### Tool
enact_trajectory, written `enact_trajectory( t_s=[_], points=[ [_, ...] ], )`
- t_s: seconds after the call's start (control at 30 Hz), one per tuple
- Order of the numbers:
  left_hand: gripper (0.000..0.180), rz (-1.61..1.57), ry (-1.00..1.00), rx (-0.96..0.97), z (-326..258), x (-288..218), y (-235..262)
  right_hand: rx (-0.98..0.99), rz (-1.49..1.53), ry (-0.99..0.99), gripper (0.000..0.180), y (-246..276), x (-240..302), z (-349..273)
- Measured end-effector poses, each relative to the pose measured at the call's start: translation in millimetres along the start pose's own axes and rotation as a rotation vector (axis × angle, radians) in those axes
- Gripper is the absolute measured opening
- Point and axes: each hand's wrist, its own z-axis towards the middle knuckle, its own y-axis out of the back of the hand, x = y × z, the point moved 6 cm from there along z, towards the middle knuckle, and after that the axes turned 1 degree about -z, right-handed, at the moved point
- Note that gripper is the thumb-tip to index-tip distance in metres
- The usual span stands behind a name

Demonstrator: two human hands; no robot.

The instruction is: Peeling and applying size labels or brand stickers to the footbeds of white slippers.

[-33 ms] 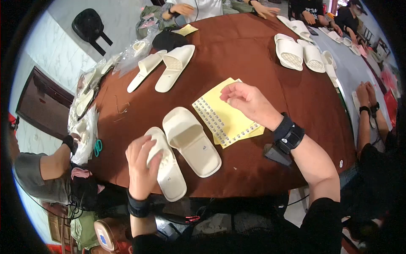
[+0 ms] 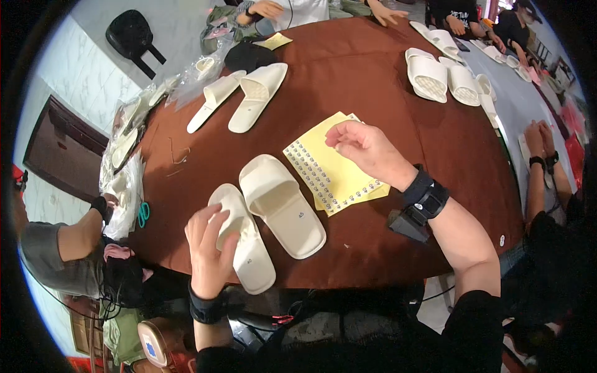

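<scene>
Two cream slippers lie side by side on the brown tablecloth in front of me, toes pointing away: a left slipper [image 2: 252, 264] and a right slipper [image 2: 297, 230]. Small dark printing shows on both insoles. My left hand [image 2: 210, 248] hovers at the outer side of the left slipper, fingers spread and nothing visible in them; it hides part of that slipper's strap. Beyond and to the right lie yellow sticker sheets [image 2: 336, 180] with rows of small printed labels. Over them is my right hand [image 2: 367, 149], fingers loosely bent, thumb apart, with no object visible between them.
Another pair of cream slippers [image 2: 256, 96] lies at the far left, near a black cap-like item [image 2: 249, 57]. More slippers [image 2: 426, 78] stand at the far right. Teal scissors [image 2: 143, 215] and plastic-bagged slippers [image 2: 118, 180] line the left edge. Other people's hands [image 2: 540, 140] are around the table.
The view has tilted very slightly. My left hand has come a little nearer to me beside the left slipper; my right hand stays over the sticker sheets.
</scene>
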Motion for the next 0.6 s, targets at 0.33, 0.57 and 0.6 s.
enact_trajectory(
  t_s=[0.33, 0.57, 0.6],
  points=[
    [0.088, -0.172, 0.258, 0.150, -83, 5, -11, 0.013, -0.267, 0.025, 0.025, -15, -5, -9],
    [0.094, -0.206, 0.249, 0.169, -90, 7, -30, -0.414, 0.186, 0.390, 0.054, 22, 65, -16],
    [0.094, -0.209, 0.259, 0.170, -86, 9, -33, -0.452, 0.163, 0.419, 0.054, 28, 70, -18]
  ],
)
